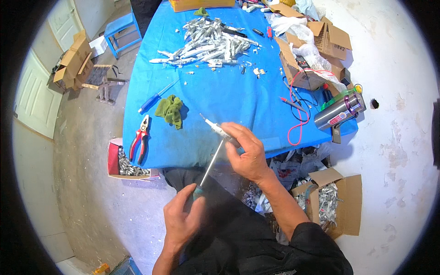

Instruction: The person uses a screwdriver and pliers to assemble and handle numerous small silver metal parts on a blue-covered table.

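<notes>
My left hand (180,216) is closed around the teal handle of a screwdriver (212,162), whose long metal shaft slants up and right. Its tip meets the underside of a slim white device part (214,127) with a thin metal pin at its far end. My right hand (250,153) grips that part over the table's near edge, and its fingers hide the near end. Farther up the blue-covered table lies a heap of similar white and grey parts (206,43). To the left are a green cloth (169,111), a blue-handled screwdriver (153,100) and red-and-black pliers (139,142).
A steel flask (337,112), a red test lead (300,123) and an open cardboard box (293,68) occupy the table's right side. Below stand a box of small metal pieces (130,165) at left and a carton of white scraps (348,201) at right.
</notes>
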A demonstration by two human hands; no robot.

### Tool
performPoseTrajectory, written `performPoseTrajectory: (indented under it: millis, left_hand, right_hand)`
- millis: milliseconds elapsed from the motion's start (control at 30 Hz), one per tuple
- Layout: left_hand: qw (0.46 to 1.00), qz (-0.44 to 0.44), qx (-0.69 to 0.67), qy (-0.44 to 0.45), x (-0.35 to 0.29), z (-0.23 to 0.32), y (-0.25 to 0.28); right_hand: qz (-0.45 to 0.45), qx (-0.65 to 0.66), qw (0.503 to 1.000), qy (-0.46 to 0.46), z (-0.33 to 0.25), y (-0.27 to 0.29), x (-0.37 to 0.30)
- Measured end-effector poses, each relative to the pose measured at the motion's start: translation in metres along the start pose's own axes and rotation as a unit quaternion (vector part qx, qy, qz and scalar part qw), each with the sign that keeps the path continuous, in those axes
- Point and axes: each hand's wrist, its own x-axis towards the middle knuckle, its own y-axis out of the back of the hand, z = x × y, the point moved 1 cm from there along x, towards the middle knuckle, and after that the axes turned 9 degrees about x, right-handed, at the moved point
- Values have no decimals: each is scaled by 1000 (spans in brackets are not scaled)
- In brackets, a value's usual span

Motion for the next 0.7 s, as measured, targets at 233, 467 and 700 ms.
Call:
performPoseTrajectory:
  millis: [233,467,700]
  left_hand:
    - [1000,-7,-6,0,3,-3,1]
    - [1000,-9,-5,-8,3,-3,-2]
    - [1000,-21,-4,4,3,-3,-1]
  right_hand:
    - [-18,-25,999,24,1,4,-1]
    - [11,-79,996,25,8,6,-9]
    - [45,-120,990,53,5,9,-12]
